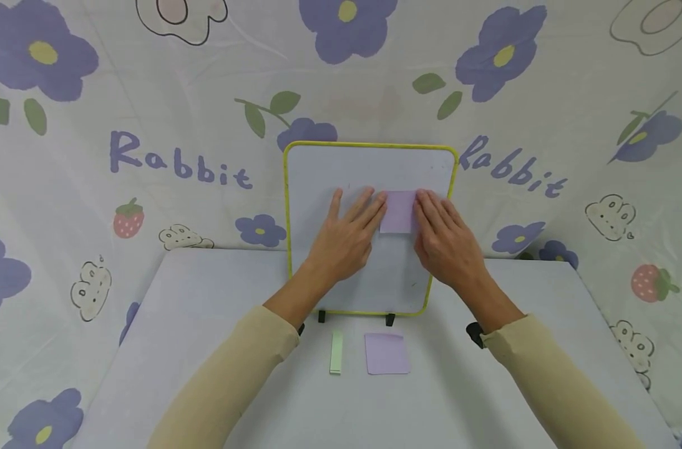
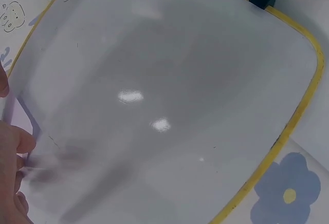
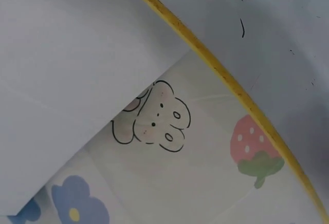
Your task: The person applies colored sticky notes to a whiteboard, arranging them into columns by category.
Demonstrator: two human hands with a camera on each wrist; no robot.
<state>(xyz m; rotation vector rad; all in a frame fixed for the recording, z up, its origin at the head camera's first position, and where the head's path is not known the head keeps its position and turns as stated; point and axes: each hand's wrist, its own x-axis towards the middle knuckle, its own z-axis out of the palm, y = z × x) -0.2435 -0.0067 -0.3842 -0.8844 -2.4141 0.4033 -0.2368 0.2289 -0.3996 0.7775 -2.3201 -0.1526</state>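
Observation:
A whiteboard (image 1: 369,284) with a yellow frame stands upright on the table. On its upper right part lies a purple sticky note (image 1: 399,213). My left hand (image 1: 343,240) touches the note's left edge with extended fingertips, the other fingers spread over the board. At the note's right edge, the fingers of my right hand (image 1: 446,243) lie straight against it. The left wrist view catches only part of the left hand (image 2: 13,167) at its edge, beside a corner of the note (image 2: 19,118). No hand appears in the right wrist view.
In front of the board lie a purple sticky note pad (image 1: 387,354) and a narrow green pad (image 1: 336,353). Small black feet (image 1: 390,320) hold up the board on the white table (image 1: 217,349). Behind hangs a flower-patterned cloth (image 1: 194,112).

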